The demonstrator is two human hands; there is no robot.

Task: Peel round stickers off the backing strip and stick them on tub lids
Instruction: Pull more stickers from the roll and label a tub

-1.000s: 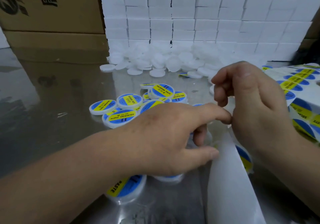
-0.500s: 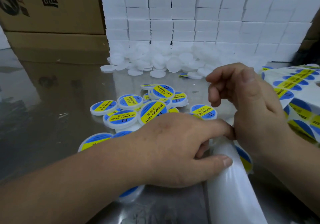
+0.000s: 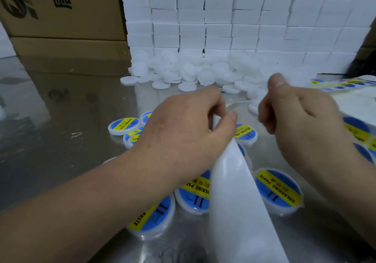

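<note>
While amid tubs (image 3: pixel 277 191), left hand (image 3: pixel 183 128) on strip (image 3: pixel 234 201)

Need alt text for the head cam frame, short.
A person's left hand pinches the top of a white backing strip over labelled tubs on a steel table. The right hand hangs beside it, fingers curled. Unlabelled white lids are heaped behind.

Glossy paper backing strip (image 3: pixel 236 201); reflective metal table (image 3: pixel 61 120); matt cardboard boxes (image 3: pixel 67 8).
</note>
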